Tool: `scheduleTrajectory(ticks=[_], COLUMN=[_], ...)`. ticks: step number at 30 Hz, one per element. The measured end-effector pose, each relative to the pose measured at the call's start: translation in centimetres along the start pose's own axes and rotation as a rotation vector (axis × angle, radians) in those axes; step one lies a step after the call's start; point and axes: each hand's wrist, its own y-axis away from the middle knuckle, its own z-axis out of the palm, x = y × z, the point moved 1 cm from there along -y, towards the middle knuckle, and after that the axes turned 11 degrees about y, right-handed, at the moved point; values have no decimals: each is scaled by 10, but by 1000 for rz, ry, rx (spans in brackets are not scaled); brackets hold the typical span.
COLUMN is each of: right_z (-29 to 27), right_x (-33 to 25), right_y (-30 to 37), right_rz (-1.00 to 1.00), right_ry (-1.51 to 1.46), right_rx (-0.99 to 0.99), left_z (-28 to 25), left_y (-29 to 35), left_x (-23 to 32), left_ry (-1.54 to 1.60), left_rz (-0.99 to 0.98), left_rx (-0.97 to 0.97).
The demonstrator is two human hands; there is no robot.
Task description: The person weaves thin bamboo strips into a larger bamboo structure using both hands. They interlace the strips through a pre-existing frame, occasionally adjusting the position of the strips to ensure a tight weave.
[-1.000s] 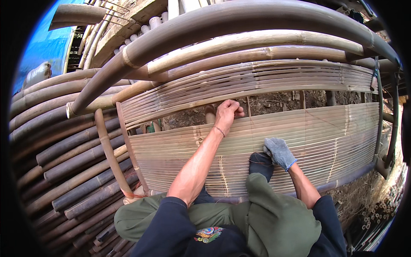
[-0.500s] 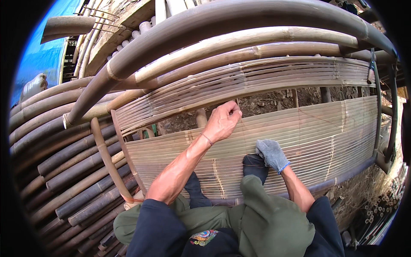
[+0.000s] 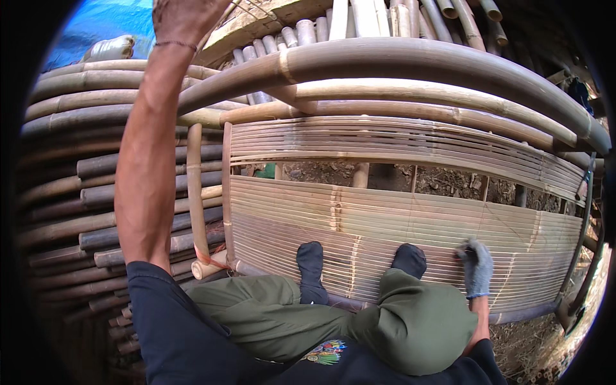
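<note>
My bare left hand (image 3: 185,20) is raised at the upper left, with a thin cord around its wrist. The top edge of the picture cuts off its fingers. My right hand (image 3: 477,266), in a grey knitted glove, is low over the slatted bamboo seat (image 3: 385,215), right of my foot. Its fingers are loosely bent and apart, and I see nothing held in them. Thin bamboo strips run lengthwise along the seat. Both my feet, in dark socks (image 3: 311,263), rest on it. Behind a gap stands a slatted bamboo backrest (image 3: 372,138).
A thick bamboo rail (image 3: 410,54) arches along the back of the bench. Many bamboo poles (image 3: 96,240) are stacked on the left, and more cut poles (image 3: 359,19) lie beyond. A blue tarp (image 3: 96,29) hangs at the far left. Bare soil (image 3: 308,172) shows through the gap.
My left hand has gone from above the seat's gap up to the upper left. My gloved right hand has shifted right, away from my foot. The view has turned left.
</note>
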Motion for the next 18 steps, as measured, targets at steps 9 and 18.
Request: scheduleTrajectory(ticks=[9,18], right_z=[-281,5], right_x=[-11,-12], right_y=[58,33], right_rz=[-116,-454], right_ry=[1723,1272], right_rx=[892,299], left_z=[57,136], left_y=[361,438], left_x=[93,46], left_ry=[630,703], left_rz=[388,491], left_rx=[-918,-697])
